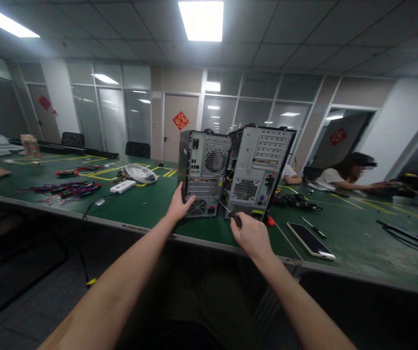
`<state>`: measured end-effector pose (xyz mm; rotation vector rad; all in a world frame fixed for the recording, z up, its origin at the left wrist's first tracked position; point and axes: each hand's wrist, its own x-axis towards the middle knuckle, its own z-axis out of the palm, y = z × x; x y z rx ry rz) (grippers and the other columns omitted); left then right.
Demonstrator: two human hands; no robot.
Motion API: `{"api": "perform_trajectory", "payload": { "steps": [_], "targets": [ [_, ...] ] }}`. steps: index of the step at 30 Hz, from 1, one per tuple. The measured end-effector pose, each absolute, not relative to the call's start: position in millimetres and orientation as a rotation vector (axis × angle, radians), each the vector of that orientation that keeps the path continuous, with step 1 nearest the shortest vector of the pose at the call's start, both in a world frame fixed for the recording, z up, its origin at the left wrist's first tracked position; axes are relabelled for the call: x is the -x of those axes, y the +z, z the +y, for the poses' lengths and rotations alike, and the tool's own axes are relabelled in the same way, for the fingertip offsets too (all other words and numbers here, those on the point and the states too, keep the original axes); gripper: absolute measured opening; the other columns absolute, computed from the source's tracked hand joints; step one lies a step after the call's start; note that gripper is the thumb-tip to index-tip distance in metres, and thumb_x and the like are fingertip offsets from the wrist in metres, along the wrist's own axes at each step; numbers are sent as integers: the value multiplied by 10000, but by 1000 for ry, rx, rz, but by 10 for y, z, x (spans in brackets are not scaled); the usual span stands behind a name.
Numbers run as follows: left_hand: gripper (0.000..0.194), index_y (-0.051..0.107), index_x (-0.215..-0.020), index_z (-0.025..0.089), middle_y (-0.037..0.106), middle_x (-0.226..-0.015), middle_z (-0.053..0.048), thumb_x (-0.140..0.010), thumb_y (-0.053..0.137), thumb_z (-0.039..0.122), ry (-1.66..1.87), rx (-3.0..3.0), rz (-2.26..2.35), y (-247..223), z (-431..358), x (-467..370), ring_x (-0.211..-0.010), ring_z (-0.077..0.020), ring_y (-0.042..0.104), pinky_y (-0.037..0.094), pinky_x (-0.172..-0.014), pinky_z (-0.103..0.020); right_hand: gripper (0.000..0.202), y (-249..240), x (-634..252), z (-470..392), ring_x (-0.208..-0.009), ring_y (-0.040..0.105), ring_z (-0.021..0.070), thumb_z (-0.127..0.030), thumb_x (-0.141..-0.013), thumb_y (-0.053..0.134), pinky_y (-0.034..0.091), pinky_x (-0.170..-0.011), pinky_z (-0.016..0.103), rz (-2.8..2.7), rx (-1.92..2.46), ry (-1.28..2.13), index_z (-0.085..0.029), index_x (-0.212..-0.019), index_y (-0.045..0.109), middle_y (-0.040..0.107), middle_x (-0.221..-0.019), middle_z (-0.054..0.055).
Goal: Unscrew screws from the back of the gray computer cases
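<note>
Two desktop computer cases stand upright side by side on the green table, rear panels toward me. My left hand [180, 204] grips the lower left edge of the left computer case [203, 184], thumb on the rear panel and fingers along the side. In my right hand [252, 233] is a screwdriver [235, 218] with a dark handle. Its thin shaft points up and left toward the left case's lower right edge; I cannot tell whether the tip touches a screw. The right computer case [247, 170] sits angled just behind the screwdriver.
Left on the table [150, 214] lie a bundle of thin cables [68, 190], a white power strip [122, 186] and a white round basket [141, 173]. At right are a phone [310, 240], another screwdriver [313, 227] and black cables [296, 200]. Other people sit around the table.
</note>
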<state>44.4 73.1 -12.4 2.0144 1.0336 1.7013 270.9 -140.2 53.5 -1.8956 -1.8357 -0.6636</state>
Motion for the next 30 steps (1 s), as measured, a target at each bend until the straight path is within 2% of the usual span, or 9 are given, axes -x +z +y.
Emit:
{"api": "perform_trajectory", "payload": {
  "steps": [8, 16, 23, 30],
  "targets": [
    [924, 302, -1626, 165, 405, -1649, -204, -898, 664, 604, 1714, -2010, 1020, -140, 749, -442, -1548, -352, 379, 275, -1293, -538, 245, 549, -2669, -1378, -812, 748, 245, -310, -1015, 550, 458, -714, 301, -1773, 1868, -594, -165, -1044, 745, 793, -905, 97],
    [937, 288, -1629, 131, 386, -1655, -228, -906, 653, 603, 1682, -2025, 1070, -135, 743, -445, -1549, -351, 375, 268, -1295, -523, 234, 456, -2690, -1334, -772, 749, 252, -326, -975, 578, 463, -697, 299, -1637, 1816, -486, -192, -998, 769, 801, -884, 96],
    [940, 290, -1630, 129, 386, -1656, -223, -908, 648, 613, 1689, -2024, 1057, -138, 742, -435, -1556, -346, 362, 262, -1297, -517, 272, 440, -2708, -1325, -859, 751, 267, -375, -948, 567, 484, -744, 314, -1494, 1738, -244, -204, -924, 777, 807, -935, 103],
    [994, 270, -1637, 149, 372, -1666, -217, -879, 663, 658, 1658, -2030, 933, -134, 753, -387, -1561, -356, 352, 257, -1296, -527, 280, 293, -2712, -1347, -819, 741, 271, -442, -918, 563, 483, -711, 321, -1439, 1684, -192, -227, -911, 742, 791, -871, 78]
  ]
}}
